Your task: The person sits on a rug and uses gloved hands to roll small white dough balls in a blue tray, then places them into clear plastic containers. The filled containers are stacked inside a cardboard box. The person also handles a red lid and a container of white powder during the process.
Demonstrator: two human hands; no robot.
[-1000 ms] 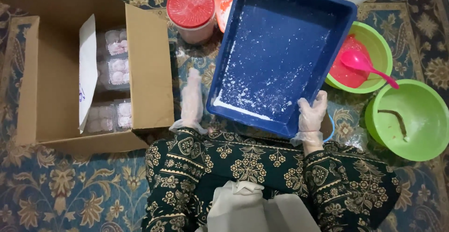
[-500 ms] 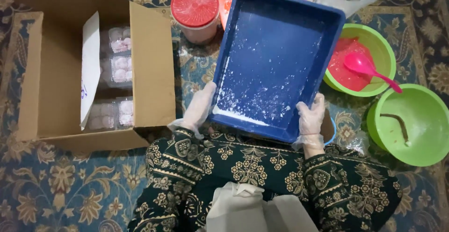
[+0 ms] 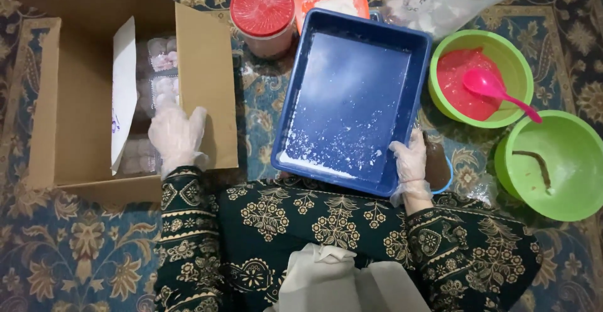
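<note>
A patterned carpet (image 3: 50, 249) carries a cardboard box (image 3: 81, 98), blue tray (image 3: 352, 98) and green bowls (image 3: 559, 167).

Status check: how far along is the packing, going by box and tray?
Done: the blue tray holds only white powder residue, and clear packs of pale sweets sit in the cardboard box. In hand: the right hand grips the tray's rim; the left hand reaches into the box. Left: the box flaps are open.

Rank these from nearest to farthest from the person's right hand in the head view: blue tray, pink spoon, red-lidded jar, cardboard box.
From the right hand:
1. Blue tray, gripped at its near right rim.
2. Pink spoon, up right in a green bowl.
3. Red-lidded jar, up left.
4. Cardboard box, far left.
</note>
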